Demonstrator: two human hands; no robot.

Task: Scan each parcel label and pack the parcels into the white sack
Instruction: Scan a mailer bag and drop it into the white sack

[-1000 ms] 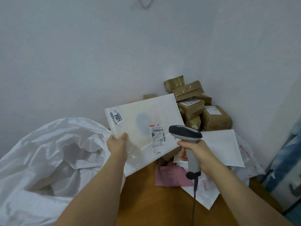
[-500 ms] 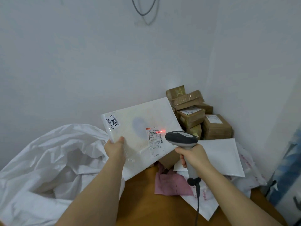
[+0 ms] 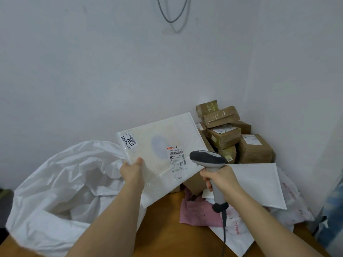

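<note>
My left hand (image 3: 132, 170) grips the lower left edge of a flat white parcel (image 3: 159, 143) and holds it up above the table, its shipping label (image 3: 177, 161) facing me. My right hand (image 3: 220, 178) holds a grey barcode scanner (image 3: 207, 159) by its handle, its head pointed at the label from just to the right. The white sack (image 3: 55, 186) lies open and crumpled at the left, right beside the held parcel.
Several brown taped boxes (image 3: 224, 135) are stacked in the corner against the wall. A white mailer (image 3: 259, 184), a pink bag (image 3: 198, 208) and printed plastic bags lie on the orange table (image 3: 167, 232). The scanner cord (image 3: 224, 234) hangs down towards me.
The red scan line seen on the label half a second ago is gone. The camera has tilted up a little; the parcel and scanner keep the same stance to each other.
</note>
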